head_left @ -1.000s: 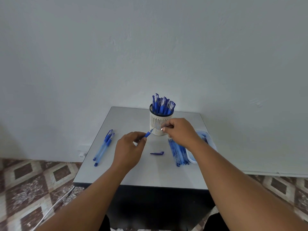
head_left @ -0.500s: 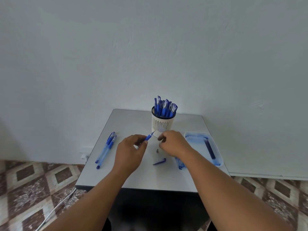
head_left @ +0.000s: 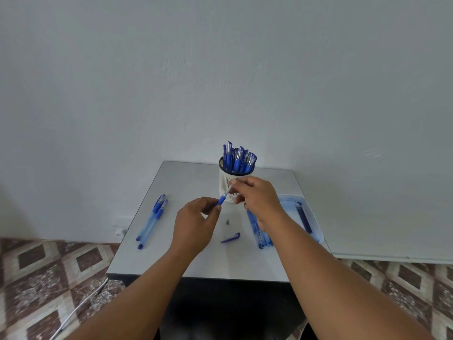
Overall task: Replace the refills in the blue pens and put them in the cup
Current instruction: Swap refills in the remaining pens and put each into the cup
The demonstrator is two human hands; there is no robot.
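My left hand (head_left: 196, 224) grips a blue pen barrel (head_left: 221, 200) that points up and to the right. My right hand (head_left: 259, 200) pinches a thin refill (head_left: 231, 186) sticking out of the barrel's tip end. Behind them stands a white mesh cup (head_left: 226, 184) filled with several capped blue pens (head_left: 239, 157). A small metal pen tip (head_left: 228, 221) and a blue cap (head_left: 231, 238) lie on the grey table (head_left: 196, 261). Two blue pens (head_left: 153, 220) lie at the left. A bundle of blue refills (head_left: 259, 233) lies beneath my right wrist.
A pale blue tray (head_left: 312, 217) with dark refills in it sits at the table's right edge. The table stands against a white wall. Patterned floor tiles lie on both sides, and a white cable (head_left: 81, 305) runs along the floor at the left.
My right hand has risen from the table, where it left the small metal tip, and now pinches the refill at the barrel's end. My left hand keeps holding the barrel.
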